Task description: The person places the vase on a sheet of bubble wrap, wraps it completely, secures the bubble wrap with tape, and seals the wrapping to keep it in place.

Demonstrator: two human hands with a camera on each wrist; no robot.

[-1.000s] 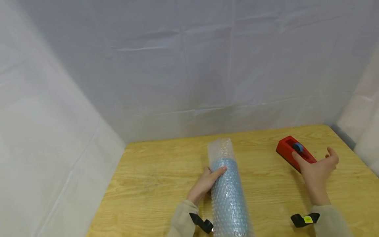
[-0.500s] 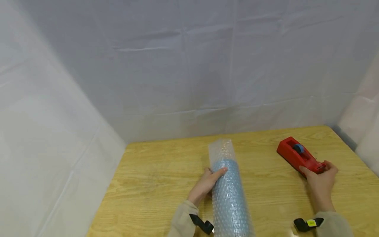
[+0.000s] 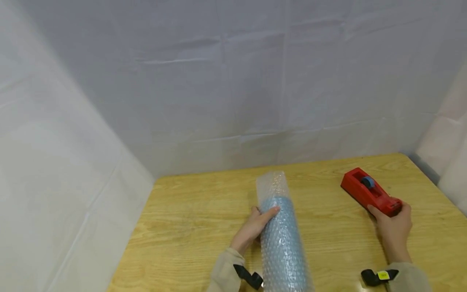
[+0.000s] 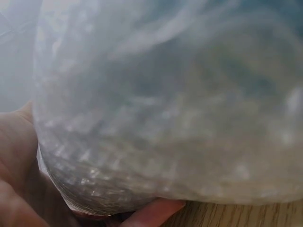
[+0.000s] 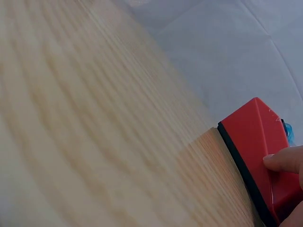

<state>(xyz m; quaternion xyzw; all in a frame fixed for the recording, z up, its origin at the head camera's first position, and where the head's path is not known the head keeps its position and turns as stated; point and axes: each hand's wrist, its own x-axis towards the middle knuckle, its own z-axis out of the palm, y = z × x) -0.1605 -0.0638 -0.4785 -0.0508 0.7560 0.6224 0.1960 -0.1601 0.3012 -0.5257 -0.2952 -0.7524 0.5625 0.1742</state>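
Note:
My left hand holds a pale blue cylinder wrapped in bubble wrap, thumb on top and the other fingers tucked underneath. The wrap's loose end extends past the cylinder at the far side. Seen close in the left wrist view, the clear bubble wrap fills most of the frame, with a fingertip below its lower edge. On the right, my right hand grips the near end of a red tape dispenser, which bears a small blue roll. In the right wrist view, a thumb presses the dispenser's red side.
A yellow wood-grain table lies under both hands. Pale sheeting hangs behind its back edge and along the left and right sides. Black wrist cameras sit on both sleeves.
My right hand came down from above the dispenser's middle to its near end and closed around it. The left hand and the wrapped cylinder have stayed in place.

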